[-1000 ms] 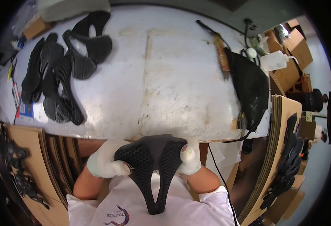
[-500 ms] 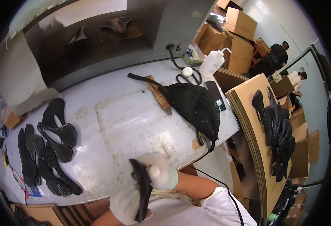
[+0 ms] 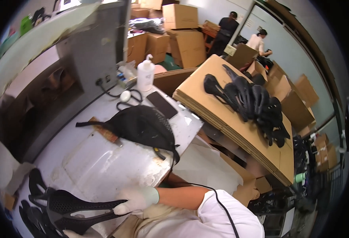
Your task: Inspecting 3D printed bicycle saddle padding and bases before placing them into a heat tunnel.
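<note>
A black perforated saddle-shaped shell (image 3: 77, 208) lies flat at the lower left, over the near edge of the white table (image 3: 103, 162). My right hand (image 3: 136, 199), in a white glove, grips its narrow nose end. Only a sliver of my gloved left hand (image 3: 68, 234) shows at the bottom edge, under the shell's wide end and touching it. My right forearm reaches in from my white shirt at the lower middle.
A black bag (image 3: 142, 125), a dark phone (image 3: 162, 105) and a white squeeze bottle (image 3: 145, 75) sit on the table. More black shells lie at the table's left end (image 3: 33, 188) and on stacked cardboard (image 3: 249, 101) to the right. Two people (image 3: 226, 27) stand among boxes at the back.
The view has swung to the right, away from the table. The shell went from held in front of my chest, through upright, to lying flat at the lower left.
</note>
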`<action>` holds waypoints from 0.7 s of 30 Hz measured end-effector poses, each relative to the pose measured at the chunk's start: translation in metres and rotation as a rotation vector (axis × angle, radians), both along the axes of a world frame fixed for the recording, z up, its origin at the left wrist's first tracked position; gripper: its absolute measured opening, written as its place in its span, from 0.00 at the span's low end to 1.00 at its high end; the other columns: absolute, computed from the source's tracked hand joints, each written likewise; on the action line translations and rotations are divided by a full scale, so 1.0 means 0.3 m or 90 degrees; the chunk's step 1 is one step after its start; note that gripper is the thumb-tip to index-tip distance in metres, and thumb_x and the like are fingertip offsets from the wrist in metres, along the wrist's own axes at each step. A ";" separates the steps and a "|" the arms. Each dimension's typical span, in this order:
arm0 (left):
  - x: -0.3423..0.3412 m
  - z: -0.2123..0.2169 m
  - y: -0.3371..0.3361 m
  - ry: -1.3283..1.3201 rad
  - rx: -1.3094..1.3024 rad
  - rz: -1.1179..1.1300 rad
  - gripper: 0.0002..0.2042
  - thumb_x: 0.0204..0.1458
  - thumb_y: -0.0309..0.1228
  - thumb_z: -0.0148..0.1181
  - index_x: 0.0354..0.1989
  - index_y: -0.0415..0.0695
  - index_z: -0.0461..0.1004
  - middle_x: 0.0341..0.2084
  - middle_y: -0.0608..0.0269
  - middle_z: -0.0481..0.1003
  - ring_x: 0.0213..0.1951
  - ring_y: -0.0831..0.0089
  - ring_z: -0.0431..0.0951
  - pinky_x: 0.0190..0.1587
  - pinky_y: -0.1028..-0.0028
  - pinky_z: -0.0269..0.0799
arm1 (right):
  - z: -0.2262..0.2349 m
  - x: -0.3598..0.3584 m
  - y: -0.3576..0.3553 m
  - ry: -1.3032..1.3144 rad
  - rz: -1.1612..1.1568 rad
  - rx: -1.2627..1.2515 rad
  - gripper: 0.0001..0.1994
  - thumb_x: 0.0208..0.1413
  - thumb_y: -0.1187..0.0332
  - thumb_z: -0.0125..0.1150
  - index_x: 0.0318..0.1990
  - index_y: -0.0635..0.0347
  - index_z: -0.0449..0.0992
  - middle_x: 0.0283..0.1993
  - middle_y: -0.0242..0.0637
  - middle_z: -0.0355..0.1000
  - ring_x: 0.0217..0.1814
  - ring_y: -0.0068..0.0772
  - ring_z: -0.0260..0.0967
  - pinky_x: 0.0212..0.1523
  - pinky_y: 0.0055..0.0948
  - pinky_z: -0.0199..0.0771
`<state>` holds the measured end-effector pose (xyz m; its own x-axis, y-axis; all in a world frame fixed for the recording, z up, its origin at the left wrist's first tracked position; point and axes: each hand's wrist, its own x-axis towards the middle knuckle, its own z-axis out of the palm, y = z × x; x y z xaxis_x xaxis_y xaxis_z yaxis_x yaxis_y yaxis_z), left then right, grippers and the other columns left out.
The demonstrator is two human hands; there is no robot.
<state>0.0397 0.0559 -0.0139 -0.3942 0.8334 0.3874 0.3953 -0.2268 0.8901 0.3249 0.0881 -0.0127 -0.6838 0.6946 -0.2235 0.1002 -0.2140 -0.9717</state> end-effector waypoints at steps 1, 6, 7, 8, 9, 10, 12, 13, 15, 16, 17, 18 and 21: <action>-0.019 0.010 0.008 0.114 -0.052 -0.016 0.28 0.69 0.35 0.60 0.70 0.29 0.62 0.63 0.33 0.69 0.63 0.47 0.74 0.63 0.56 0.76 | -0.009 0.008 -0.015 0.020 -0.073 0.014 0.24 0.66 0.47 0.64 0.37 0.65 0.78 0.22 0.34 0.74 0.21 0.25 0.71 0.22 0.29 0.69; -0.121 0.143 -0.021 0.521 -0.088 0.039 0.32 0.67 0.55 0.56 0.67 0.39 0.71 0.67 0.41 0.69 0.66 0.40 0.69 0.64 0.42 0.69 | 0.115 0.375 -0.024 0.127 -0.695 0.199 0.21 0.73 0.53 0.55 0.45 0.68 0.76 0.23 0.42 0.78 0.20 0.32 0.76 0.24 0.31 0.76; -0.185 0.117 -0.042 0.832 -0.173 0.191 0.34 0.65 0.59 0.56 0.68 0.43 0.71 0.66 0.41 0.69 0.67 0.38 0.68 0.64 0.40 0.68 | 0.182 0.428 -0.011 0.206 -0.835 0.178 0.23 0.73 0.51 0.54 0.43 0.67 0.77 0.20 0.42 0.76 0.19 0.33 0.75 0.25 0.31 0.78; -0.232 0.056 -0.062 0.876 -0.295 0.219 0.35 0.64 0.61 0.56 0.67 0.45 0.73 0.66 0.41 0.70 0.67 0.37 0.67 0.63 0.38 0.67 | 0.164 0.563 0.001 0.049 -0.933 0.289 0.24 0.74 0.51 0.53 0.39 0.68 0.77 0.18 0.41 0.74 0.18 0.33 0.74 0.24 0.33 0.77; -0.266 0.004 -0.086 0.918 -0.423 0.251 0.35 0.62 0.63 0.55 0.67 0.48 0.74 0.66 0.41 0.70 0.68 0.36 0.66 0.63 0.36 0.66 | 0.222 0.638 0.025 0.195 -1.054 0.266 0.24 0.74 0.52 0.53 0.37 0.68 0.76 0.16 0.38 0.71 0.19 0.34 0.74 0.26 0.35 0.78; -0.278 0.006 -0.092 0.833 -0.354 0.221 0.33 0.63 0.60 0.57 0.66 0.47 0.75 0.65 0.39 0.71 0.68 0.34 0.65 0.64 0.37 0.66 | 0.235 0.759 0.026 0.257 -1.132 0.306 0.23 0.74 0.49 0.54 0.41 0.64 0.75 0.15 0.34 0.68 0.15 0.35 0.72 0.19 0.33 0.74; -0.309 0.011 -0.095 0.724 -0.290 0.147 0.28 0.63 0.50 0.61 0.65 0.43 0.75 0.64 0.37 0.72 0.67 0.34 0.67 0.68 0.42 0.64 | 0.285 0.985 -0.013 0.316 -1.262 0.370 0.20 0.71 0.53 0.59 0.38 0.65 0.76 0.16 0.31 0.66 0.16 0.32 0.72 0.20 0.33 0.77; -0.321 0.019 -0.087 0.707 -0.294 0.117 0.27 0.63 0.46 0.62 0.65 0.41 0.76 0.63 0.36 0.72 0.66 0.34 0.68 0.69 0.44 0.64 | 0.297 1.102 -0.050 0.289 -1.332 0.360 0.19 0.70 0.54 0.62 0.36 0.64 0.76 0.17 0.29 0.66 0.17 0.30 0.72 0.21 0.31 0.78; -0.322 0.023 -0.079 0.686 -0.297 0.117 0.25 0.61 0.38 0.62 0.64 0.39 0.76 0.62 0.36 0.74 0.64 0.37 0.70 0.70 0.46 0.63 | 0.328 1.287 -0.120 0.326 -1.387 0.364 0.18 0.69 0.56 0.63 0.37 0.65 0.76 0.18 0.30 0.68 0.21 0.33 0.76 0.22 0.32 0.79; -0.328 0.001 -0.068 0.654 -0.260 0.110 0.24 0.60 0.36 0.62 0.63 0.39 0.76 0.61 0.38 0.75 0.64 0.39 0.71 0.70 0.47 0.63 | 0.304 1.399 -0.166 0.354 -1.430 0.465 0.16 0.69 0.58 0.63 0.39 0.66 0.76 0.21 0.34 0.73 0.24 0.36 0.78 0.25 0.32 0.81; -0.340 -0.018 -0.067 0.627 -0.226 0.115 0.24 0.59 0.33 0.62 0.63 0.39 0.76 0.60 0.39 0.76 0.63 0.41 0.72 0.70 0.49 0.64 | 0.302 1.425 -0.171 0.384 -1.486 0.522 0.15 0.70 0.60 0.63 0.42 0.66 0.76 0.30 0.38 0.79 0.33 0.38 0.81 0.33 0.32 0.83; -0.353 -0.044 -0.071 0.635 -0.176 0.130 0.25 0.55 0.30 0.64 0.63 0.40 0.77 0.59 0.42 0.78 0.62 0.44 0.74 0.69 0.51 0.65 | 0.285 1.434 -0.171 0.436 -1.506 0.537 0.14 0.70 0.60 0.62 0.43 0.65 0.76 0.35 0.39 0.80 0.38 0.39 0.82 0.37 0.34 0.83; -0.281 0.043 -0.094 0.500 -0.206 0.182 0.26 0.52 0.30 0.67 0.62 0.39 0.77 0.58 0.42 0.78 0.61 0.45 0.75 0.68 0.53 0.67 | 0.190 1.346 -0.168 0.516 -1.460 0.454 0.11 0.72 0.61 0.58 0.49 0.60 0.77 0.43 0.35 0.80 0.43 0.37 0.80 0.45 0.37 0.80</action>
<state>-0.0446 0.0278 -0.0009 -0.3239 0.8591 0.3963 0.9203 0.1889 0.3426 0.7288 0.0378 0.0442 0.9982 -0.0471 0.0373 0.0601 0.7685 -0.6370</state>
